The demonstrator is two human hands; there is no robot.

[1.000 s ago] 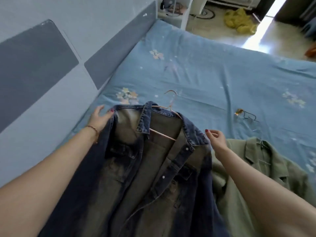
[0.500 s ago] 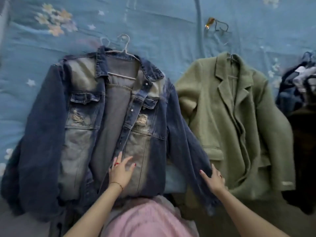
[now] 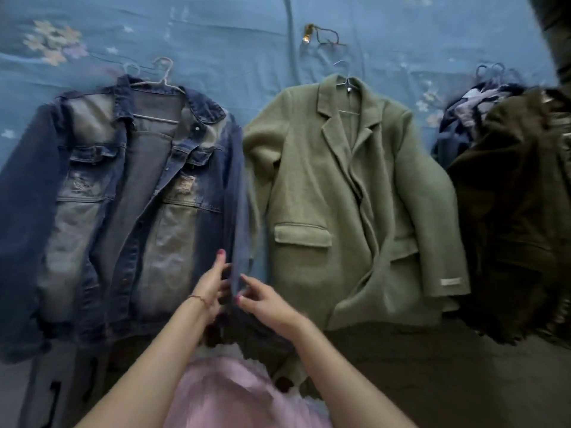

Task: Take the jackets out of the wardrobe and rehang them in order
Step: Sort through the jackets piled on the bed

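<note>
A faded blue denim jacket (image 3: 123,196) lies flat on the bed at the left, on a pale wire hanger (image 3: 156,78). To its right lies a green wool coat (image 3: 349,193) on its own hanger (image 3: 346,81). Between them the denim jacket's right sleeve (image 3: 239,211) runs down towards me. My left hand (image 3: 213,282) and my right hand (image 3: 265,299) meet at that sleeve's cuff. Both hands pinch the cuff between fingers and thumb.
A dark brown jacket (image 3: 519,211) and a heap of dark clothes on hangers (image 3: 469,118) lie at the right. The blue flowered bedsheet (image 3: 216,35) carries a small gold clip with a cord (image 3: 309,35). My pink garment (image 3: 234,393) shows at the bottom.
The view dropped from across the bed to straight down on the laid-out jackets. My hands left the denim jacket's shoulders, moved to its hem, then came together on the right sleeve's cuff.
</note>
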